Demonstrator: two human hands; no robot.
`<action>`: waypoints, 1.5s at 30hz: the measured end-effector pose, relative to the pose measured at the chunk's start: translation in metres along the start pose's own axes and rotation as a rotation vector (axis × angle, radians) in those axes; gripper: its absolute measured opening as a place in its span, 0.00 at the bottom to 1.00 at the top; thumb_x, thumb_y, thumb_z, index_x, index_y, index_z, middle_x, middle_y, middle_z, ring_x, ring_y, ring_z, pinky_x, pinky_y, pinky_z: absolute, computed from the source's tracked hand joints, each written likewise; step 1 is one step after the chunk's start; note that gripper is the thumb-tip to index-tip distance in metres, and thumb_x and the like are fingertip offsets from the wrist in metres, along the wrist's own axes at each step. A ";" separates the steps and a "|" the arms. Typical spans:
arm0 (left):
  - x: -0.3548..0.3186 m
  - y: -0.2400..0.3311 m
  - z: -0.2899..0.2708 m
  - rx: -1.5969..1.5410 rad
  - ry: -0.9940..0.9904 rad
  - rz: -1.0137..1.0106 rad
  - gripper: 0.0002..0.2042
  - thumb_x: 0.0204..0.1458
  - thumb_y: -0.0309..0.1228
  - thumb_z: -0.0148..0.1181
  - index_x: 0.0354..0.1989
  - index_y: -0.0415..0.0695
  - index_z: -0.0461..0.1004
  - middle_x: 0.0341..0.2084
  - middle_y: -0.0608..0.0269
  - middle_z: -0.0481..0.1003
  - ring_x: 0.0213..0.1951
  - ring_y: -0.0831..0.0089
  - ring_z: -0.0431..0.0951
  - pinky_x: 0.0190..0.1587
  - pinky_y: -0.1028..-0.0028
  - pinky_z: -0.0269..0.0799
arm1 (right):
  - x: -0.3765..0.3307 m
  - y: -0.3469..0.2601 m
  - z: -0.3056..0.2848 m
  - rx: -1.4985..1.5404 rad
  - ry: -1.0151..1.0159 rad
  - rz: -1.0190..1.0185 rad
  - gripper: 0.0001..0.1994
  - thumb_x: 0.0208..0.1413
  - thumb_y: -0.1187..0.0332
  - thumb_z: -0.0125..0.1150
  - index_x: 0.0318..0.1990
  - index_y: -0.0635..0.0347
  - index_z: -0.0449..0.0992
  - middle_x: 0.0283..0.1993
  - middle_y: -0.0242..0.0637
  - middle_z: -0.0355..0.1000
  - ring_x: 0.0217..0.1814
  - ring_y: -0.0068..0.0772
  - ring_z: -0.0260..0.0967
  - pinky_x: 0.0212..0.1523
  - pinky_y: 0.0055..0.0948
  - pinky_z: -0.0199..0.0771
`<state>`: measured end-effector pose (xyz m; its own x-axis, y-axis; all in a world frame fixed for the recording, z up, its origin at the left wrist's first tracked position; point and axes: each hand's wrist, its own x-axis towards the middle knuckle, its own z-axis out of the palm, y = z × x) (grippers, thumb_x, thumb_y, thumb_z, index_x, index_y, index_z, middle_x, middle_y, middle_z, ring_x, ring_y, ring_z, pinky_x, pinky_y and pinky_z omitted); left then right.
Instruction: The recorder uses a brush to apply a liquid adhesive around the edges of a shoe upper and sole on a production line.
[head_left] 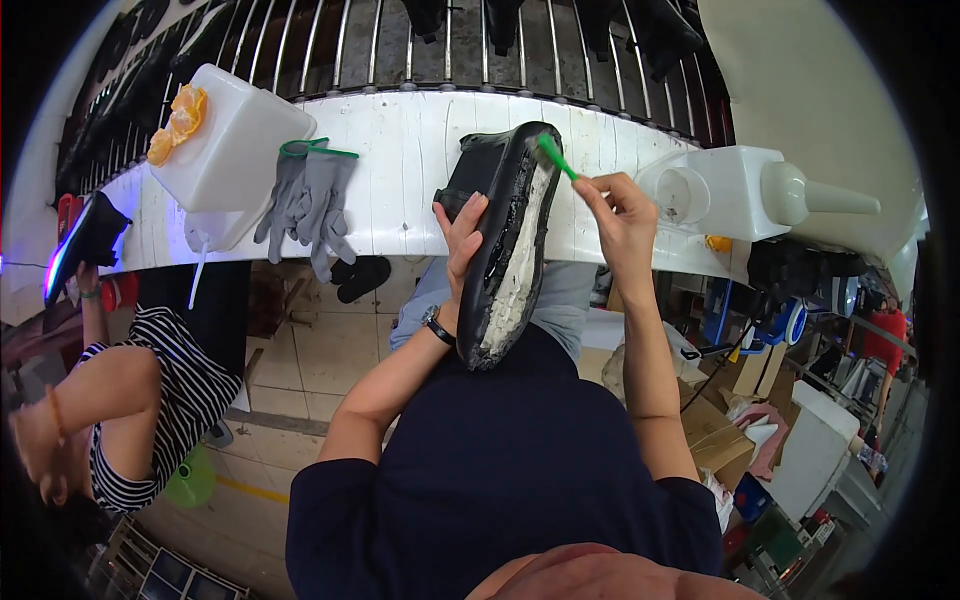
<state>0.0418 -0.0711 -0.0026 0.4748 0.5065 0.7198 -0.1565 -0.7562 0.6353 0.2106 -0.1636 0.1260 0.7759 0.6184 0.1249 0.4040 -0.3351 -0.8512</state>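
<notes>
A black boot (pixel 492 235) is held with its underside up, one end over the white bench (pixel 400 180) and the other close to my body. Inside its dark rim, the bottom shows a long, rough whitish strip. My left hand (pixel 463 242) grips the boot from its left side, fingers partly hidden behind it. Pinched in my right hand (pixel 624 208) is a small brush with a green handle (pixel 560 163). Its bristles touch the boot's bottom near the far end.
Grey gloves (pixel 312 195) hang over the bench edge beside a white jug (pixel 235 130) with orange peel (pixel 180 125) on it. A clear cup (pixel 683 193) and a white bottle (pixel 750 195) stand right. Beyond is a metal roller rack (pixel 485 50). A co-worker in stripes (pixel 165 400) sits left.
</notes>
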 end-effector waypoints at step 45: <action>0.069 0.023 -0.039 -0.243 -0.184 -0.013 0.41 0.45 0.32 0.72 0.66 0.45 0.52 0.63 0.48 0.63 0.66 0.54 0.63 0.72 0.46 0.31 | -0.044 -0.075 -0.037 0.252 -0.466 -0.187 0.04 0.49 0.76 0.70 0.33 0.67 0.82 0.30 0.37 0.77 0.32 0.25 0.74 0.33 0.22 0.72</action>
<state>0.0374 -0.0372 0.0725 0.6237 0.4145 0.6627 -0.3419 -0.6177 0.7082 0.1638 -0.1917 0.2030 0.3832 0.9187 0.0957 0.3416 -0.0447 -0.9388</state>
